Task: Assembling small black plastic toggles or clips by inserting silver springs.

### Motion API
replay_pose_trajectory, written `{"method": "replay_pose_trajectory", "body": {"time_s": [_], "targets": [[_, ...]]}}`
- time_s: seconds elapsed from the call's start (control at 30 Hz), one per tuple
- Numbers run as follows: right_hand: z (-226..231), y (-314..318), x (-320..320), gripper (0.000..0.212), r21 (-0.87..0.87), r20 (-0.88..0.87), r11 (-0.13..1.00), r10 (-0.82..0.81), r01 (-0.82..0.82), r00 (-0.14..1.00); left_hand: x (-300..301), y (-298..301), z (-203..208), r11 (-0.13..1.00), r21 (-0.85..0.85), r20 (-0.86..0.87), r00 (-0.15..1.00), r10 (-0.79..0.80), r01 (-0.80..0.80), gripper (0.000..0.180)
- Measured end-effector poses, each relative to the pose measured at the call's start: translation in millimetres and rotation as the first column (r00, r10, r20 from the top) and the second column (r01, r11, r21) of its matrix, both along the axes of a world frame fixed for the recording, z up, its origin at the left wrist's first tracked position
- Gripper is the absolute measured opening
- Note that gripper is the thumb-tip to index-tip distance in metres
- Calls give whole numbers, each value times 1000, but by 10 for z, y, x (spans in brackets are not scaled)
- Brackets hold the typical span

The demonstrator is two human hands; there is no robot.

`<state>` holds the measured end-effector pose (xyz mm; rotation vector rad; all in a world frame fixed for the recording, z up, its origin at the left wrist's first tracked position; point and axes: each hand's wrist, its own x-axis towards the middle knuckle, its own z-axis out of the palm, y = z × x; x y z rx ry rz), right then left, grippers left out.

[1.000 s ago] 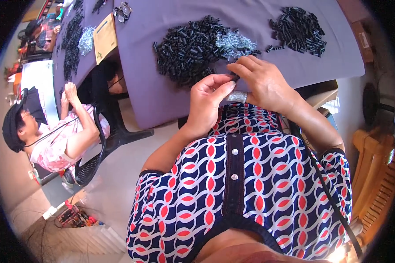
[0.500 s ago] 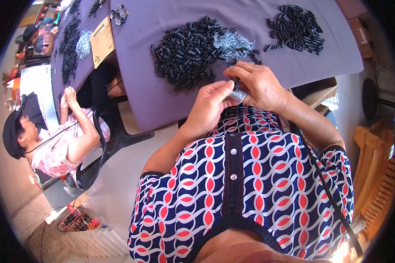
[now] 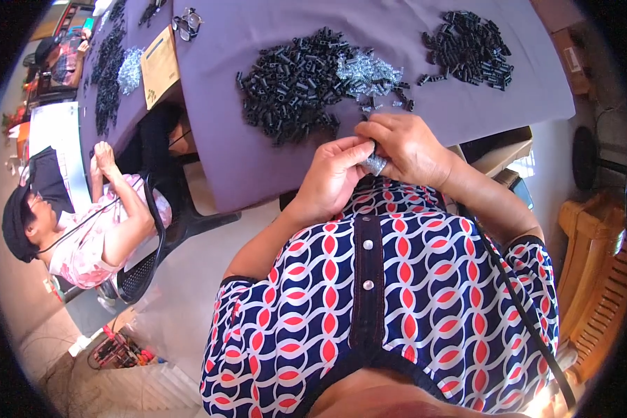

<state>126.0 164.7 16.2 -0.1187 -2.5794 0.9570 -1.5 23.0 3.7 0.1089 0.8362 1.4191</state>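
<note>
Left grip [image 3: 333, 171], right grip [image 3: 412, 148] together, black tubes [image 3: 292, 87] (heaped), silvery springs [image 3: 368, 73] alongside

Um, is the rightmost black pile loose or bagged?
Loose: the black tubular pieces lie directly on the purple tablecloth, a few straying left.

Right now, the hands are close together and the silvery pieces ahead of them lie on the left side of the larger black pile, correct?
No: the head view shows the silvery pieces on the larger black pile's right side. The rest stands.
</note>
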Motion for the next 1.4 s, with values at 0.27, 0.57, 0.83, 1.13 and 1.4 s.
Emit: {"method": "replay_pose_trajectory", "body": {"time_s": [0.27, 0.57, 0.83, 1.13, 1.4], "targets": [[-55, 32, 118, 48, 50, 55, 999, 14, -17, 998, -30, -14, -6, 982, -58, -442, 877, -188, 181, 20], [-277, 743, 467, 58, 460, 17, 727, -581, 509, 814, -153, 115, 95, 987, 145, -984, 115, 136, 75, 24], [-359, 862, 547, 81, 458, 30, 655, -688, 601, 725, -159, 314, -99, 949, 128, -815, -515, 265, 287, 20], [-370, 811, 514, 70, 427, -69, 678, -636, 599, 769, -184, 347, -105, 966, 65, -803, -561, 200, 250, 13], [-204, 389, 135, 42, 367, -58, 891, -266, 268, 962, -192, 257, -64, 978, 53, -801, -576, 161, 200, 12]]}}
